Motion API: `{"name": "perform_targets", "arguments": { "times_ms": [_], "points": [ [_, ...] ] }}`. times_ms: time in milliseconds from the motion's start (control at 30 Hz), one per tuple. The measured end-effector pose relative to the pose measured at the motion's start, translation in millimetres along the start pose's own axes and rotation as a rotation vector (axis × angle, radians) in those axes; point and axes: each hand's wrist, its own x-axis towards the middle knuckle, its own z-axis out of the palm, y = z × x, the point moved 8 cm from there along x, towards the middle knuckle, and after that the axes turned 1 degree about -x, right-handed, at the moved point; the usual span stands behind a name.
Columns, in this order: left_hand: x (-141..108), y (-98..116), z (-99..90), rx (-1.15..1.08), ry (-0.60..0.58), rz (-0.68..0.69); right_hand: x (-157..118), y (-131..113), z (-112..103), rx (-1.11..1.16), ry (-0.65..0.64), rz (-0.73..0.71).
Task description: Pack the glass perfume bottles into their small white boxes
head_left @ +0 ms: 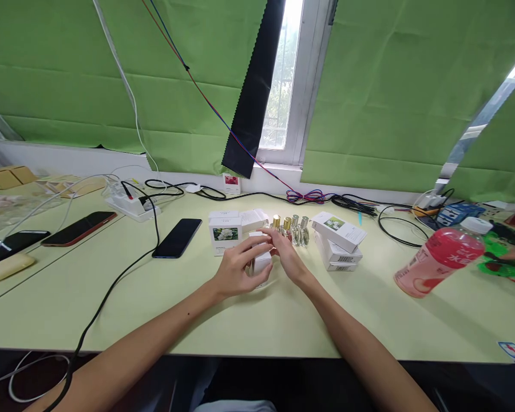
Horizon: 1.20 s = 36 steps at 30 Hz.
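Centrally, both hands, left hand point(236, 269) and right hand point(288, 256), grip closed on small white box point(261, 260) (print unreadable)

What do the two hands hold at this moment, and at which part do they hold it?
Both hands hold one small white box above the table. The left hand grips its left side; the right hand touches its top right edge.

Barcode on the lower white box point(342, 259) right of centre (digits too small to read), flower picture and unreadable small print on the box point(225, 233) at centre, pale lettering on the pink bottle point(438, 261) at right, illegible
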Motion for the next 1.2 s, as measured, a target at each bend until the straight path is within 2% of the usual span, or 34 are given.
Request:
{"name": "perform_targets", "arguments": {
  "times_ms": [167, 333, 567, 733, 967, 1200],
  "points": [
    [-1, -3, -1.3, 0.067, -0.023, 0.063, 0, -6, -1, 0.108, -0.008, -0.026],
    [-3, -4, 0.9, 0.065, -0.072, 0.064, 0, -7, -2, 0.176, -0.012, -0.051],
    [-10, 4, 0.7, 0.181, 0.075, 0.020, 0, -3, -1, 0.258, -0.060, -0.035],
    [-11, 0, 0.3, 0.331, 0.104, -0.061, 0, -2, 3, 0.274, -0.071, -0.014],
    [-11, -22, -9.9, 0.554, 0.140, -0.236, 2, 0, 0, 0.085, 0.047, -0.062],
    [-10, -35, -12.8, 0.632, 0.075, -0.396, 5, 6, -6, 0.025, 0.108, -0.040]
  ]
}}
